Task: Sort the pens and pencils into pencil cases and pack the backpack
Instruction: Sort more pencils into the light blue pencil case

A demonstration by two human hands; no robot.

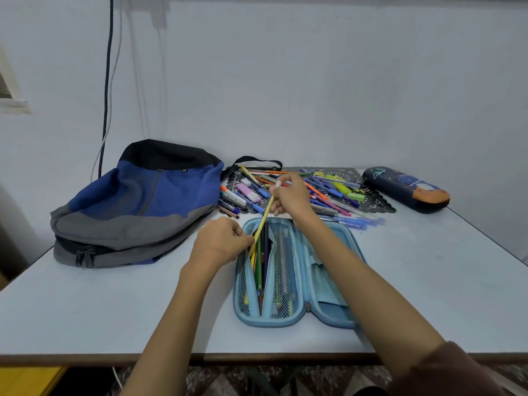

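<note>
Pencil [264, 216] is slanting 1-to-7 o'clock, tip in case [285, 320]; right hand [289, 195] is pinching its upper end; left hand [220, 238] grip unclear.

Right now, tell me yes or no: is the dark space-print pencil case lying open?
No: the dark space-print pencil case lies closed at the far right; only the light blue pencil case is spread open.

Single head-worn camera is looking forward and down, sitting close above the table's [114, 310] near edge and facing the far wall [285, 81].
</note>
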